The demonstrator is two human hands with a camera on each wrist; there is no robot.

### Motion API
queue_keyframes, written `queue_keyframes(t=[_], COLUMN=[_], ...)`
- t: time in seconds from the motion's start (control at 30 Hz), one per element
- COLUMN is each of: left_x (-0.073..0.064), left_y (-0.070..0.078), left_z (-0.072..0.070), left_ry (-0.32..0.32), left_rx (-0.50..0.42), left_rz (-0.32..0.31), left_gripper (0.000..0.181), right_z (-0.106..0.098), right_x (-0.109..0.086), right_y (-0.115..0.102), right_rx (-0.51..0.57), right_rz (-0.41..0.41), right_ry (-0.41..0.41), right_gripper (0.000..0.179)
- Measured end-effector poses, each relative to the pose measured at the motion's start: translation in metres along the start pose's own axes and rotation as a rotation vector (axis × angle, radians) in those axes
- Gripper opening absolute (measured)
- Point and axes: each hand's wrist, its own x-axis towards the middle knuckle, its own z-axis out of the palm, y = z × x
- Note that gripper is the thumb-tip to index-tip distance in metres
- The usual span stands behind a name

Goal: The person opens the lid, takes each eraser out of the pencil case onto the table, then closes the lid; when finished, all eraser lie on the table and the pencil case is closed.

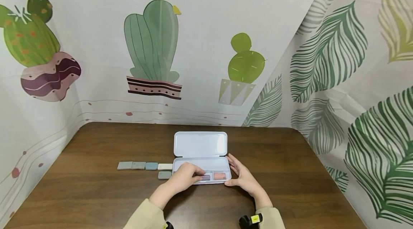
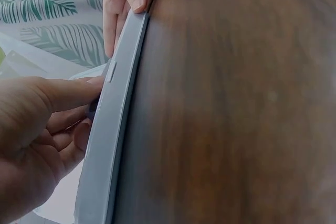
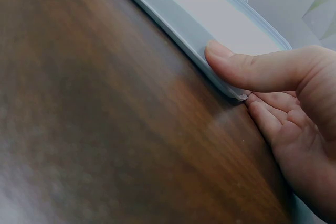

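Note:
A pale blue-white pencil case lies with its lid raised back on the brown table. Reaching in from the front, my left hand pinches a small purple block in the case's front row. In the left wrist view the thumb and curled fingers meet on this dark block, right behind the case's front wall. A pink block sits in the front-right compartment. My right hand holds the right end of the case, thumb on the front corner and fingers along the side.
Left of the case, several small flat blocks stretch out in a row: two grey-green ones, a blue one and a white one. Below the white one lies another grey block. A printed cloth hangs behind the table.

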Motion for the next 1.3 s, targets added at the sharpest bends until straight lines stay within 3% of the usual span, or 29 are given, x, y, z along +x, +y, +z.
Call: queue_keyframes(t=[0.83,1.3], left_x=[0.0029,-0.0006], left_y=[0.0023,-0.003], left_z=[-0.0002,-0.006], left_ry=[-0.007,0.02], left_rx=[0.019,-0.071], left_rz=[-0.01,-0.044], left_gripper=[0.01,0.01], right_z=[0.0005,0.0007], right_x=[-0.0003,0.0003], right_y=[-0.0019,-0.0009], right_rx=[-0.004,0.01], right_rz=[0.009,-0.019], right_ry=[0.006,-0.007], right_gripper=[0.105,0.104])
